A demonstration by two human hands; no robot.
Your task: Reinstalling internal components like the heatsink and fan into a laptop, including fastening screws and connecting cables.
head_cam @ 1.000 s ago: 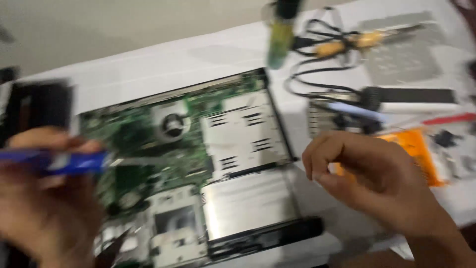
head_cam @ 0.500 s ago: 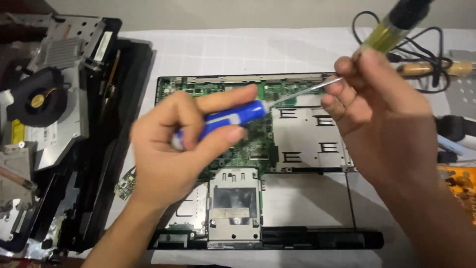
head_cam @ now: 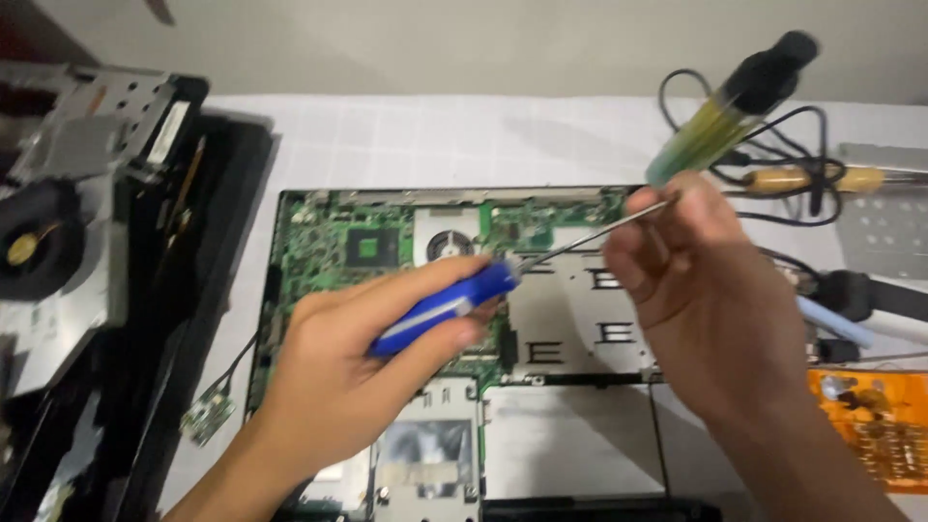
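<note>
Two bare hands were engaged with one tool, a screwdriver [head_cam: 512,280] with a blue handle and a long thin steel shaft, held over the opened laptop chassis [head_cam: 580,454]. The left hand [head_cam: 358,387] was closed round the blue handle in a full grip, thumb along the near side. The right hand [head_cam: 706,290] was curled, its fingertips pinching the far tip of the shaft; whether anything small sat between those fingertips could not be told.

The tool appeared light and rigid, the plastic handle being the proper place to hold it (the bare shaft looked smooth and likely to slip). Beneath it lay the green circuit board [head_cam: 367,246], judged fragile and easily scratched by the tip. To the right rested a soldering iron [head_cam: 812,179] with black cable, and a blurred yellow-green cylinder [head_cam: 725,111] stood further off. At left sat removed black housing with a fan [head_cam: 34,242].
</note>
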